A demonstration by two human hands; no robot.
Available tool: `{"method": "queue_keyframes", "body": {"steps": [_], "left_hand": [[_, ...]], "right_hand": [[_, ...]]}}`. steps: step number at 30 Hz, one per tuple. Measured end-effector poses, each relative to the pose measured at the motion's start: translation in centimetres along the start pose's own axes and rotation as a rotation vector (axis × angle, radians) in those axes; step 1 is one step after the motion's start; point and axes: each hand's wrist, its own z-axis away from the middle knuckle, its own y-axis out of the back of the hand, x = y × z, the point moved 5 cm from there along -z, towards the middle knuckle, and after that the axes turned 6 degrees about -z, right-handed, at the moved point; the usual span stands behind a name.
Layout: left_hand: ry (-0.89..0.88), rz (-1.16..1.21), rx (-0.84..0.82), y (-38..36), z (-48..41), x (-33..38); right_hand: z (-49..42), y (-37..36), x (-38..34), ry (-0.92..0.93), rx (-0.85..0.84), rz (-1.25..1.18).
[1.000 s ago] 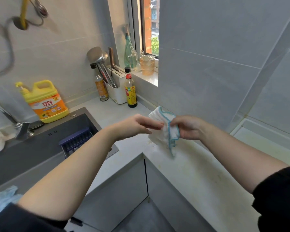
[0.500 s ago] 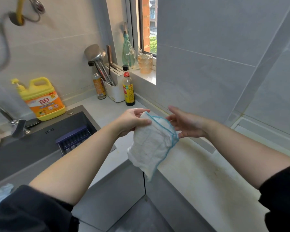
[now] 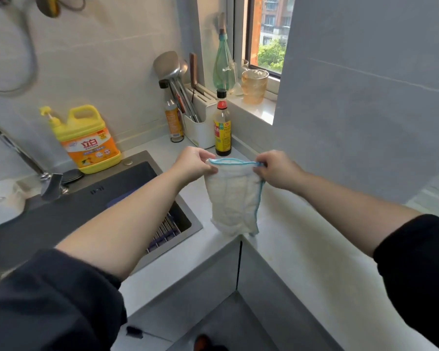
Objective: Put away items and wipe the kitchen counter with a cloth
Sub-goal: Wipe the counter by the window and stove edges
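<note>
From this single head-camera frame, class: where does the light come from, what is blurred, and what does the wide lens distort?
Head view: daylight enters through the window, brightening the sill. Head view: the hose and faucet at left are smeared, while the cloth, left hand and right hand look sharp. Head view: the wide lens stretches the sleeves at the lower corners.

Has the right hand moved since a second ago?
Yes. The right hand has shifted left, nearer the dark sauce bottle by the wall, and now pinches a top corner of the cloth opposite the left hand.
</note>
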Motion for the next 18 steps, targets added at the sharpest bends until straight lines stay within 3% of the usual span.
{"method": "queue_keyframes", "body": {"steps": [4, 7, 11, 13, 16, 18], "left_hand": [[-0.138, 0.000, 0.137, 3.7, -3.2, 0.1], [-0.204, 0.047, 0.059, 4.6, -4.5, -0.4], [-0.066, 0.103, -0.306, 2.1, -5.8, -4.2], [0.031, 0.114, -0.382, 0.0, -6.7, -6.5], [0.090, -0.062, -0.108, -1.6, -9.6, -10.6], [0.080, -0.242, -0.025, -3.0, -10.9, -13.6]], "right_hand": [[-4.2, 1.4, -1.8, 0.013, 0.154, -0.069], [-5.0, 1.5, -2.4, 0.044, 0.159, -0.089], [-5.4, -2.7, -0.9, -0.021, -0.140, -0.060], [-6.3, -5.3, 0.5, -0.102, -0.260, -0.021], [-7.9, -7.5, 2.4, -0.173, -0.104, 0.105], [-8.0, -9.8, 2.6, -0.056, -0.050, 0.286]]}}
